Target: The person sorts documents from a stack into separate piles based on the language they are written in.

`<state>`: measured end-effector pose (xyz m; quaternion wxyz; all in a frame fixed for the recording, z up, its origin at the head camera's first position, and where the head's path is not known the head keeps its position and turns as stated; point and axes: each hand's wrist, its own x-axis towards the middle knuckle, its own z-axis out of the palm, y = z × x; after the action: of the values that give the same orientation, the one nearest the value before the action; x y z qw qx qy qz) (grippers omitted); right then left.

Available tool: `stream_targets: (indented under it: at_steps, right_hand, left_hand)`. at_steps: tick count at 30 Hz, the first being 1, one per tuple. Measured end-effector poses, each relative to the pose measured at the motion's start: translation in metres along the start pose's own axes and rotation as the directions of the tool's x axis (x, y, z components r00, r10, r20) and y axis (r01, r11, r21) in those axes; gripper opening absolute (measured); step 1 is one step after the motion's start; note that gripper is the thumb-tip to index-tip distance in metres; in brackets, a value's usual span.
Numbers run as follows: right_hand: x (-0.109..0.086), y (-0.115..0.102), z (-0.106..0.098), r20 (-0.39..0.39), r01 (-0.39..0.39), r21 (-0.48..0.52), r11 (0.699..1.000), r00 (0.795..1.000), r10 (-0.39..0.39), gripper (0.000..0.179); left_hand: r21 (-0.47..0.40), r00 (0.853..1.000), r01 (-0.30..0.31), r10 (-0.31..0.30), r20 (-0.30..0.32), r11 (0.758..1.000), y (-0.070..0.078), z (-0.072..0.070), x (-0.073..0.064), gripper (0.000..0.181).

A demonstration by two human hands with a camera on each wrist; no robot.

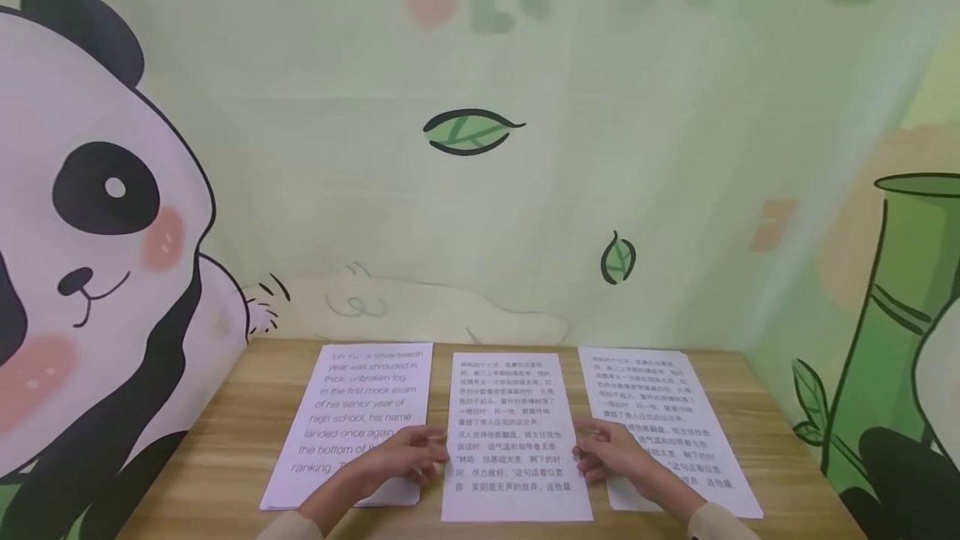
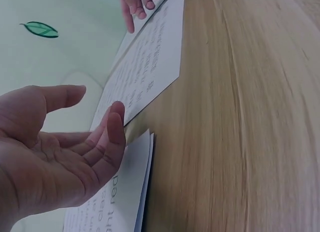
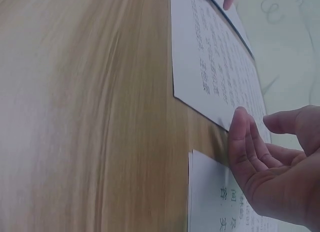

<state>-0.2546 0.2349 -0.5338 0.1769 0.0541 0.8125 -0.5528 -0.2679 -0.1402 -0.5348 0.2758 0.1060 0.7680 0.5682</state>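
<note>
A printed paper sheet (image 1: 510, 432) with Chinese text lies in the middle of the wooden table. At its left edge is my left hand (image 1: 397, 461), fingertips right beside the paper and loosely bent. My right hand (image 1: 618, 457) mirrors it at the sheet's right edge. In the left wrist view the left hand (image 2: 65, 162) has its thumb apart from the fingers and nothing between them. The right wrist view shows the right hand (image 3: 280, 177) likewise, fingertips near the sheet's edge (image 3: 200, 92).
On the left lies a stack of papers (image 1: 352, 407) with large English text, partly under my left hand in view. Another stack (image 1: 645, 390) with Chinese text lies on the right. Behind the table (image 1: 217, 440) hangs a backdrop (image 1: 337, 190) with a panda, leaves and bamboo.
</note>
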Motion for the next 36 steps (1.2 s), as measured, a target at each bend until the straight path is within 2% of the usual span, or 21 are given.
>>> stream_targets:
  at_steps: [8,14,18,23,26,30,33,36]
  right_hand:
    - [-0.001,-0.003,-0.001,0.056,-0.04,0.002,0.999,0.998,0.04,0.067]
    - [0.001,-0.004,0.0,0.128,-0.033,0.0,0.999,0.991,0.032,0.064]
    - [0.001,-0.006,0.0,0.136,-0.027,0.001,1.0,0.99,0.027,0.063]
    - [0.0,-0.008,0.002,0.094,-0.009,0.016,1.0,0.996,0.007,0.06]
    - [-0.001,-0.009,0.002,0.05,0.026,0.023,0.999,0.998,-0.027,0.056]
    - [0.003,-0.012,0.003,-0.048,0.026,-0.015,1.0,0.998,-0.027,0.048]
    - [0.008,-0.013,0.006,-0.11,0.008,-0.032,0.999,0.994,-0.011,0.043]
    - [0.008,-0.01,0.008,-0.089,0.031,0.011,0.999,0.996,-0.03,0.046]
  left_hand:
    - [0.061,0.999,0.02,-0.017,-0.051,0.998,0.002,0.011,0.006,0.068]
    - [0.089,0.997,0.059,-0.054,-0.06,0.994,0.005,0.015,0.009,0.066]
    - [0.108,0.995,0.069,-0.061,-0.077,0.992,0.008,0.016,0.01,0.065]
    - [0.089,0.991,0.083,-0.072,-0.113,0.993,0.011,0.014,0.01,0.061]
    - [0.05,0.989,0.062,-0.055,-0.138,0.997,0.012,0.012,0.01,0.058]
    - [0.008,0.985,0.034,-0.032,-0.168,0.999,0.015,0.012,0.011,0.054]
    - [-0.044,0.986,0.029,-0.036,-0.166,0.999,0.014,0.012,0.013,0.055]
    - [-0.108,0.989,0.023,-0.038,-0.143,0.994,0.009,0.013,0.015,0.06]
